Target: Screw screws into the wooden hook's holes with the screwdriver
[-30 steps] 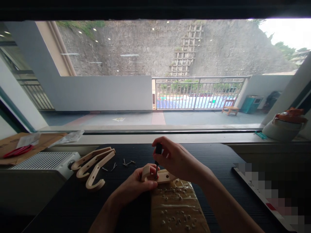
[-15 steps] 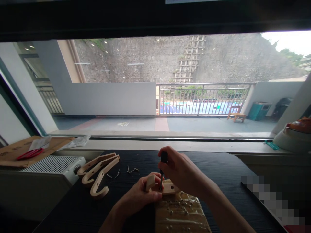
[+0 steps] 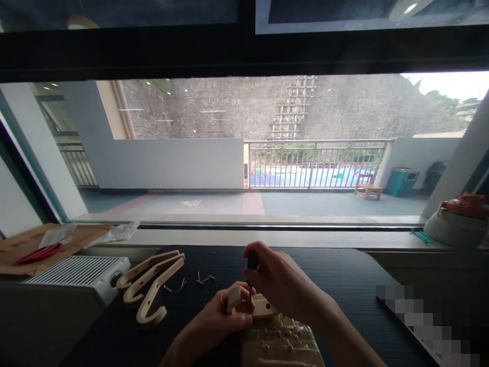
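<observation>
Three wooden hooks (image 3: 163,280) lie on the surface (image 3: 187,300) near loose screws (image 3: 205,280) a nudge could scatter. Fingers of the left hand (image 3: 217,313) clasp a fourth hook (image 3: 260,307); a screwdriver (image 3: 252,261) gripped by the right hand (image 3: 280,272) could skid into the left thumb (image 3: 241,320) (close beside it) if that hook rocks over the taped block (image 3: 275,349).

Both forearms bare. Left forearm (image 3: 185,344) angles up and inward; left hand (image 3: 223,312) low, thumb (image 3: 240,320) pointing right, fingers curled behind it, pinching. Right hand (image 3: 271,270) higher, nearer the table's (image 3: 351,275) far edge, knuckles raised, fingertips drawn together in a grip. Right forearm (image 3: 340,323) slopes away rightward. Hands close together.
</observation>
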`<state>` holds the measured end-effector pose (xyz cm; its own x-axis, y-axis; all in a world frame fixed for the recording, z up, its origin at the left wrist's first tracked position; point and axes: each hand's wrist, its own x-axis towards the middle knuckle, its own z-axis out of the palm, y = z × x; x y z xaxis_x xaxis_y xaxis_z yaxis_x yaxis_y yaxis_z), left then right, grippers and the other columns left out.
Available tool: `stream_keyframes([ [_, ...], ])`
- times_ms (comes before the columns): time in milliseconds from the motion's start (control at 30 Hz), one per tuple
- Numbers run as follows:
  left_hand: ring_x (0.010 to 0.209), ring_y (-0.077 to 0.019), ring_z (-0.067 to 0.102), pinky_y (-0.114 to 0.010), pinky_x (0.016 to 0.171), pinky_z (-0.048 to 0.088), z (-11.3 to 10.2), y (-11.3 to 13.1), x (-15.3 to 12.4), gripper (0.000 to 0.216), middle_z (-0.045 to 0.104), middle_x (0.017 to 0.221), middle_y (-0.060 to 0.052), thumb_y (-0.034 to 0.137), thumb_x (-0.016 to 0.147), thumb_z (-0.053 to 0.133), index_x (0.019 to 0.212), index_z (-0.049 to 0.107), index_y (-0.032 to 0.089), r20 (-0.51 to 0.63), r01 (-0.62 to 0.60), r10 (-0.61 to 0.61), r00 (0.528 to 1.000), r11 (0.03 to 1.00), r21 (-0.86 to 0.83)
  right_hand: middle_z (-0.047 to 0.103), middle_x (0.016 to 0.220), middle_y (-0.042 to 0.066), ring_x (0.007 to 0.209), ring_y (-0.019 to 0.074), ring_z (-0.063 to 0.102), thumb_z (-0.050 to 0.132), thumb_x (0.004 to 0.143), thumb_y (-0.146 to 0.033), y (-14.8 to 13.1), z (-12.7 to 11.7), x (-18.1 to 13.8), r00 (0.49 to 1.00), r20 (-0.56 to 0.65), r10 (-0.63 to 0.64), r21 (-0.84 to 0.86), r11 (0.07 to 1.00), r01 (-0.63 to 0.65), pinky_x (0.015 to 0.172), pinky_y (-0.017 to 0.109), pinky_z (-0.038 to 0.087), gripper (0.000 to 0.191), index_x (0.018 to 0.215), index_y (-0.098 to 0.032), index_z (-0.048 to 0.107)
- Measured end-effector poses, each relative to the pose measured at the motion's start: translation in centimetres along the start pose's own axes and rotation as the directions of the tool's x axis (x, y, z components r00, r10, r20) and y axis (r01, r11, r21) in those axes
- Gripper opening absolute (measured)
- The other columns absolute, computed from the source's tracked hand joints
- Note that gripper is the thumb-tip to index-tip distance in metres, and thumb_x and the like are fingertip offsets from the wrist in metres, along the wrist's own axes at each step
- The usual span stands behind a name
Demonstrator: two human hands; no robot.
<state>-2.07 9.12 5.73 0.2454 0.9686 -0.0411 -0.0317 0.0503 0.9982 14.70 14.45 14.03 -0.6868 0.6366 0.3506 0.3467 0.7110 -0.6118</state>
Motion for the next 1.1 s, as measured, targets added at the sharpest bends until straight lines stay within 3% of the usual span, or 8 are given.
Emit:
stream_keyframes([
  [333,0.069,-0.0111,0.039,-0.022,0.063,0.031,-0.3,-0.9,0.0,0.019,0.050,0.074,0.003,0.024,0.066,0.071,0.079,0.061,0.015,-0.008,0.018,-0.019,1.000,0.999,-0.033,0.059,0.073,0.000,0.062,0.0105,0.050,0.051,0.082,-0.025,-0.5,-0.5,-0.2,0.999,0.035,-0.042,0.040,0.998,0.040,0.054,0.022,0.034,0.022,0.103,-0.023,0.053],
  [600,0.073,-0.0127,0.042,-0.023,0.068,0.033,-0.2,-0.5,0.0,0.018,0.051,0.077,0.001,0.022,0.067,0.070,0.082,0.064,0.015,-0.023,-0.009,0.010,1.000,0.999,0.043,0.055,0.066,-0.002,0.055,0.0089,0.044,0.051,0.082,-0.027,0.4,0.1,0.2,0.998,-0.052,-0.024,-0.005,1.000,0.024,0.050,0.021,0.031,0.013,0.094,-0.020,0.052],
  [800,0.069,-0.0116,0.041,-0.022,0.063,0.032,-0.2,-0.5,-0.1,0.021,0.049,0.075,0.001,0.025,0.066,0.071,0.081,0.062,0.014,-0.025,0.036,-0.036,0.999,0.999,0.028,0.059,0.072,-0.001,0.062,0.0101,0.049,0.053,0.081,-0.027,-0.1,-0.5,-0.1,0.998,0.022,-0.052,0.051,0.997,0.051,0.056,0.022,0.035,0.020,0.100,-0.022,0.052],
  [1100,0.073,-0.0119,0.043,-0.023,0.070,0.035,-0.2,-0.2,0.1,0.017,0.050,0.077,0.002,0.022,0.069,0.069,0.084,0.063,0.015,0.005,-0.007,0.007,1.000,1.000,0.015,0.052,0.064,-0.003,0.056,0.0085,0.042,0.052,0.081,-0.029,0.7,-0.2,0.2,0.999,-0.039,-0.017,-0.016,1.000,0.016,0.051,0.021,0.031,0.011,0.086,-0.020,0.051],
])
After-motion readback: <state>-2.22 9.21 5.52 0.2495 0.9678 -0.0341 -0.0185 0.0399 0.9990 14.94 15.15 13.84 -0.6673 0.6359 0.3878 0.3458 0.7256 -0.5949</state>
